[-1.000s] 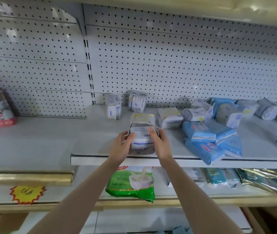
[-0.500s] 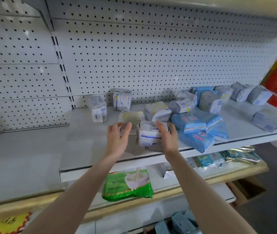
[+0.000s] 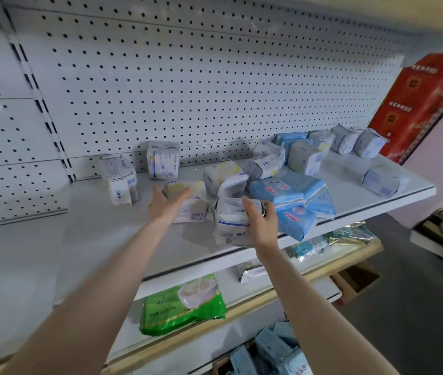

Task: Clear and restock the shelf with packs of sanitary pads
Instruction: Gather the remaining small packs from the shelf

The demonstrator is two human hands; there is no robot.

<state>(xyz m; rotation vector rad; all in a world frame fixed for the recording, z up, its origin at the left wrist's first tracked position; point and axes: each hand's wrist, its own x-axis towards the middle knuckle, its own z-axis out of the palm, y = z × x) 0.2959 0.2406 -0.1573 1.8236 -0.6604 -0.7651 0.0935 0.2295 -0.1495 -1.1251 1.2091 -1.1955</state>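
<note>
Head view: the right hand grips a white pack near the shelf edge. The left hand, released, touches a yellow-marked pack beside it. Likely light, squashy and slick-wrapped, so clasp the broad sides.

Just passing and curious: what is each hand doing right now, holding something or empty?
Left hand: open, straight fingers at the yellow-and-white pad pack.
Right hand: gripping the white-and-blue pad pack.
</note>
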